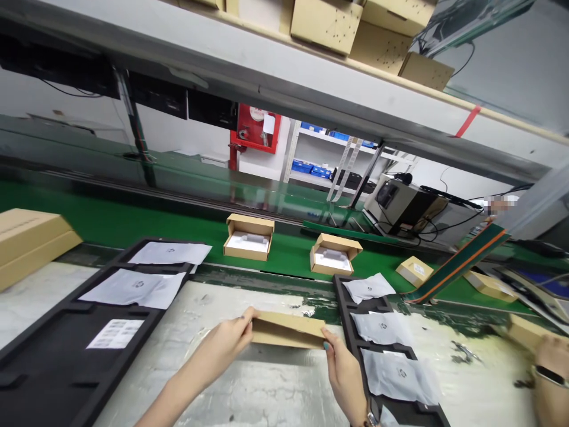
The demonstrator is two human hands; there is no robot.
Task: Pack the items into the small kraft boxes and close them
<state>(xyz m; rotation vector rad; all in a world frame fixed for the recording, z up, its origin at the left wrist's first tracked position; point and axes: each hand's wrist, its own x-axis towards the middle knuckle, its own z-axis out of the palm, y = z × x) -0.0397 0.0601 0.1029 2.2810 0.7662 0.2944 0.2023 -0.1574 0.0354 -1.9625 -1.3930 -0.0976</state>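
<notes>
A small flat brown cardboard box (288, 330) is held closed between both hands, just above the worn white worktop (267, 385). My left hand (231, 338) grips its left end with fingers curled over the edge. My right hand (340, 365) pinches its right end. A black foam tray (355, 332) with grey pouches (382, 327) lies right beside my right hand.
A larger black tray (53, 362) with white pouches (133, 288) lies at left. Two open boxes (248, 237) (333, 254) with white inserts sit on the green conveyor belt (133, 222). A closed carton (26, 240) is far left. Another person's arm (551, 367) shows at right.
</notes>
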